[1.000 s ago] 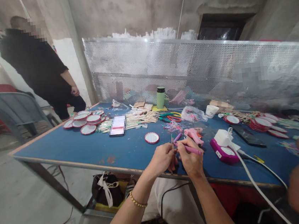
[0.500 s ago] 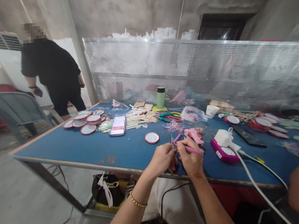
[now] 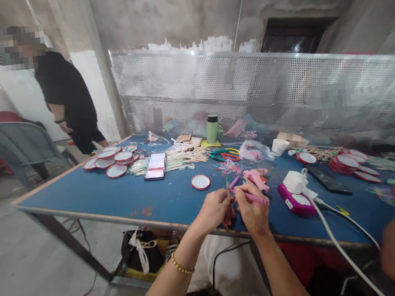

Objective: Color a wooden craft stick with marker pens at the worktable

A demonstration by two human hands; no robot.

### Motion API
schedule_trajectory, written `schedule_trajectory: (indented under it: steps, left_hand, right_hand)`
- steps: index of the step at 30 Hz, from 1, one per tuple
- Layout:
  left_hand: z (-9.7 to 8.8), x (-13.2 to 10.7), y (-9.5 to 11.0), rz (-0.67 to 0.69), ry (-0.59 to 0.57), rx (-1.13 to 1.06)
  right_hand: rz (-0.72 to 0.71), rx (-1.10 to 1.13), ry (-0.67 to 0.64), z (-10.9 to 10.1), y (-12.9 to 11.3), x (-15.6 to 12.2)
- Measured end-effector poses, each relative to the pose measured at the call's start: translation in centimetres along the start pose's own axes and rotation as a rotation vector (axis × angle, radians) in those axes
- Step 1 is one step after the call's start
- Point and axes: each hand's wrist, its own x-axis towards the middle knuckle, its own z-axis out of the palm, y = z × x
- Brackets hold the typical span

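Both my hands work close together at the near edge of the blue table [image 3: 118, 196]. My left hand [image 3: 215, 208] is closed, pinching a thin wooden stick [image 3: 227, 186] held upright. My right hand [image 3: 250, 209] is closed around a pink pen-like tool [image 3: 255, 198] whose tip meets the stick. A small round red-rimmed mirror [image 3: 200, 181] lies just beyond my left hand. A pink glue gun [image 3: 255, 178] rests right behind my right hand.
A purple and white device [image 3: 295, 200] with a white cable [image 3: 337, 241] sits to the right. Red-rimmed mirrors [image 3: 112, 159] and wooden sticks [image 3: 184, 158] lie farther back, with a green bottle [image 3: 212, 129]. A perforated metal screen [image 3: 247, 86] backs the table. A person in black [image 3: 67, 96] stands far left.
My hands have stayed where they were. The person in black at the far left has shifted and turned beside the white unit.
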Motion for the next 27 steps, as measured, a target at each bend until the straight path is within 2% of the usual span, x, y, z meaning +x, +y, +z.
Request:
schedule_trajectory:
  steps: [20, 27]
  left_hand:
    - [0.0, 0.07, -0.21, -0.005, 0.011, -0.026]
    - [-0.02, 0.04, -0.15, 0.001, -0.003, -0.043]
  right_hand:
    - [-0.002, 0.0, -0.014, 0.01, -0.14, 0.05]
    - [0.029, 0.01, 0.02, 0.02, -0.02, -0.01]
